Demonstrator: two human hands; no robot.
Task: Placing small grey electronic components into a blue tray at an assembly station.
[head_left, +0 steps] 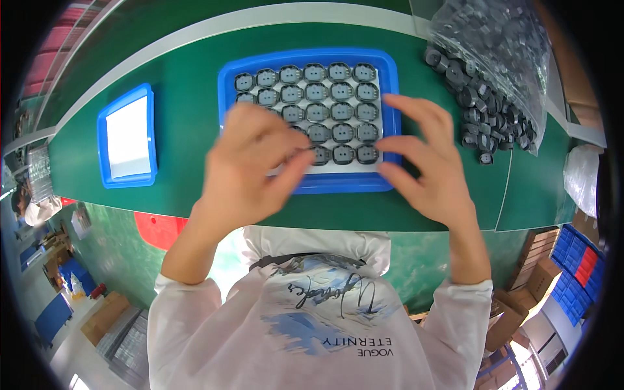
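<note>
A blue tray point(344, 184) with a white liner lies in front of me, holding rows of small dark rounded-square plastic housings point(316, 113). Over its lower left part is my left hand point(250, 166), slightly blurred. Its thumb and forefinger are pinched together beside a housing in the nearest row; whatever is between the fingertips is too small to make out. My right hand point(426, 159) is at the tray's right rim, fingers apart. Its thumb and forefinger reach toward the housing in the near right corner, and I see nothing held in it. My left hand hides several housings.
On the right, a clear plastic bag point(497, 39) spills a heap of dark plastic parts point(484, 107) onto the green table point(188, 97). A second blue tray point(153, 140) with a white sheet point(128, 140) sits at the left. A red stool point(155, 229) stands below the table edge.
</note>
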